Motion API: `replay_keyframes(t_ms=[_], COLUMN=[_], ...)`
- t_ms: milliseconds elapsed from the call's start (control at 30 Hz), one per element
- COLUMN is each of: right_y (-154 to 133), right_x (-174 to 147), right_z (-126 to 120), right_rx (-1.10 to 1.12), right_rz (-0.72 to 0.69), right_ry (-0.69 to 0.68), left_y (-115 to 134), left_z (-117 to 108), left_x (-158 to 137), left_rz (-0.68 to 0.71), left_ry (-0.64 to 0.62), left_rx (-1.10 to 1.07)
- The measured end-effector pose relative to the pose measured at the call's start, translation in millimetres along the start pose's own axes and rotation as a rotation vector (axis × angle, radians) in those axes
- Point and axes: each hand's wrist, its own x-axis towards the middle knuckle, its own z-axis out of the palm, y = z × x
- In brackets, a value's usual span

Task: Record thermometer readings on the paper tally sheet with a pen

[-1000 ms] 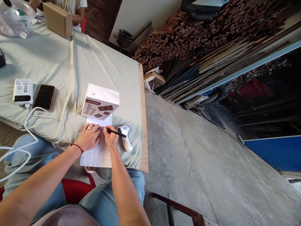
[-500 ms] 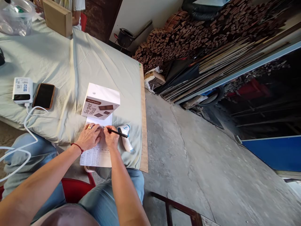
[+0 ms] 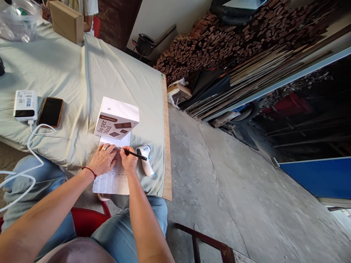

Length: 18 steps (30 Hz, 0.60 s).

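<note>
A black pen [image 3: 136,154] is pinched in my right hand [image 3: 128,160], its tip toward the paper. Beneath both hands lies a sheet of paper or open notebook [image 3: 108,182], its left part covered in handwriting. My left hand [image 3: 104,159] rests flat across it with the fingers stretched out, a ring and a red bracelet on it. Just beyond the hands stands a white and brown box [image 3: 116,118] printed "Super Meal", on or against the paper's far end. A white and blue infrared thermometer [image 3: 146,160] lies right of my right hand.
On the cloth-covered table [image 3: 120,76] are a phone [image 3: 50,111], a white power bank [image 3: 25,105] with a cable, a cardboard box [image 3: 66,22] and a clear plastic tub [image 3: 18,23]. Another person [image 3: 89,14] is at the far side. Stacked firewood [image 3: 219,44] lines the wall.
The view has shifted very slightly. My right hand and the pen stay at nearly the same spot on the paper, and my left hand keeps its place.
</note>
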Motion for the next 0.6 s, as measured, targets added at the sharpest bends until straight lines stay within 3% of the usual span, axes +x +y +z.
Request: replay_keyframes(t_ms=[600], right_y=[-1.7], right_x=[-0.1], right_z=[0.2], right_rx=[0.004], right_rz=[-0.017], right_ry=[0.017], left_y=[-0.6], left_z=[0.1], left_x=[-0.3], left_rz=[0.003], left_ry=[-0.001], left_rx=[-0.006])
